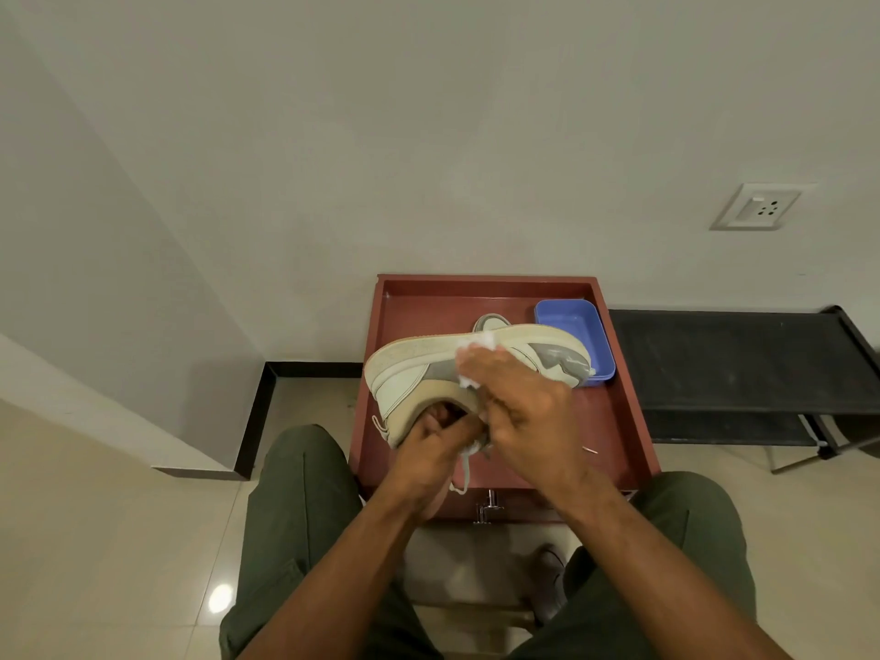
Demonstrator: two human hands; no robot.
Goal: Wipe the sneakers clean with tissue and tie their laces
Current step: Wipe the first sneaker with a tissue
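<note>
- Sneaker [409,369]: lying sole-up, left hand [431,445] gripping it inside the collar.
- Tissue [481,345]: being pressed flat against the sneaker's side under right hand [519,397].
- Risk: lace [464,473] dangling below left hand, likely snagging; thin tissue possibly shredding.

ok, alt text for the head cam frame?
Seated person's left hand holds a pale sneaker tipped on its side while the right hand presses white tissue against it, over a reddish-brown tray holding a blue tub and a second sneaker.
</note>
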